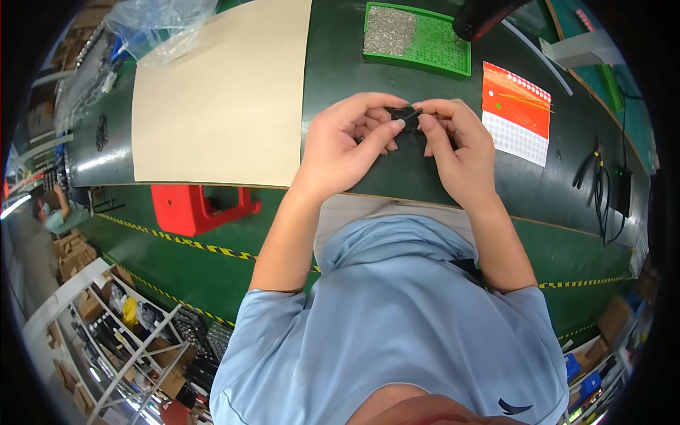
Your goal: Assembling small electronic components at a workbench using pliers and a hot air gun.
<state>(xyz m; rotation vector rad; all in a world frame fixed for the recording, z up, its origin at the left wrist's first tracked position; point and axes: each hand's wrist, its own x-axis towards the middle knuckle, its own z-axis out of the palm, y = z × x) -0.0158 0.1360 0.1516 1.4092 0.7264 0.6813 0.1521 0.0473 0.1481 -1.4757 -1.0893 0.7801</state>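
Observation:
A small black part [405,115] is pinched between my two hands above the dark green tabletop; its exact kind is too small to make out. My left hand [347,138] grips its left end with thumb and forefinger, the other fingers curled beneath. On the other end, the thumb and fingertips of my right hand [460,142] close in. Beyond my hands lies a green tray [435,44] with many small silvery metal pieces heaped in its left half. Right of my right hand is a red and white sheet of round stickers [517,113] with thin yellow sticks on it.
A large beige sheet [219,99] covers the table's left part, with clear plastic bags [163,28] behind it. A dark cylindrical object [489,18] juts over the tray. Black-handled pliers [598,159] and a cable [605,202] lie at right. Below the table edge stands a red stool [184,210].

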